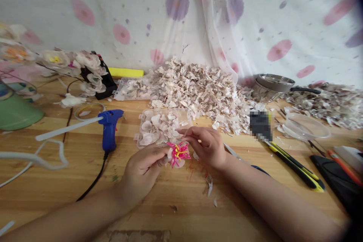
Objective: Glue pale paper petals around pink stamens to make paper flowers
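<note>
Between the thumb and fingers of my left hand [141, 168] is a small handmade flower [179, 152], with pink and yellow stamens and a few pale petals around them. Close beside its upper right edge, my right hand [208, 145] is pinched, its fingertips pointing left. Whatever those fingertips hold, if anything, is too small to make out. Just behind both hands lies a clear plastic box [185, 116] with loose whitish petals [155, 128] in it. Scissors [232, 151] lie partly hidden under my right forearm.
A blue glue gun [109, 132] with a white glue stick lies left. Behind is a large petal heap [195, 87]. To the right are a yellow-black utility knife [297, 164], a metal pan [275, 83] and a clear lid [306, 125]. Finished flowers [87, 64] stand at back left.
</note>
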`<state>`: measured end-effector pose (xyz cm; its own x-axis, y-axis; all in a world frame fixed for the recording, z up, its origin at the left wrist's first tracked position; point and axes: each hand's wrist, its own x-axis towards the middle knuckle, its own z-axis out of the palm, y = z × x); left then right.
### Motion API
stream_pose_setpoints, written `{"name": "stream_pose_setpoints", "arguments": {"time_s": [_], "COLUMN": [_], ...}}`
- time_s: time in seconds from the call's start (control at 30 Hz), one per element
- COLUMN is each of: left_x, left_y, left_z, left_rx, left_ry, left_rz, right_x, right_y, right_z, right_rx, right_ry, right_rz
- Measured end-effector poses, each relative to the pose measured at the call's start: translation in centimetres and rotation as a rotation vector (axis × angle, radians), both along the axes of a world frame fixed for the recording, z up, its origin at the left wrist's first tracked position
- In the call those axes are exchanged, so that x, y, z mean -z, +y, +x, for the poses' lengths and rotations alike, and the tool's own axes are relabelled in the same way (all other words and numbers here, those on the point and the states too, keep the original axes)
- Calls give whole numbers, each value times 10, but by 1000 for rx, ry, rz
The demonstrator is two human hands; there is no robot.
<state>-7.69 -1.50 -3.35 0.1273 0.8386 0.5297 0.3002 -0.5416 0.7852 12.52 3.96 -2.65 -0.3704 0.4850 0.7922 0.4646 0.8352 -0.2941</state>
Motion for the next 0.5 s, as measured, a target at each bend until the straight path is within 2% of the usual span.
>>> {"name": "stream_pose_setpoints", "arguments": {"time_s": [0.1, 0.2, 0.3, 0.4, 0.5], "left_x": [1, 2, 0, 0, 3], "left_y": [-1, -1, -2, -2, -3], "left_z": [-1, 1, 5, 10, 11], "left_rx": [4, 55, 188, 336, 431], "left_ry": [10, -58, -244, -439, -520], "left_rz": [-16, -121, -382, -660, -797], "right_x": [-2, -1, 2, 7, 11], "right_y": [2, 4, 6, 9, 13], "right_z": [2, 4, 4, 3, 3], "right_rx": [-21, -49, -58, -19, -4], "right_ry": [-23, -28, -3, 37, 116], "right_rz": [43, 56, -17, -157, -281]}}
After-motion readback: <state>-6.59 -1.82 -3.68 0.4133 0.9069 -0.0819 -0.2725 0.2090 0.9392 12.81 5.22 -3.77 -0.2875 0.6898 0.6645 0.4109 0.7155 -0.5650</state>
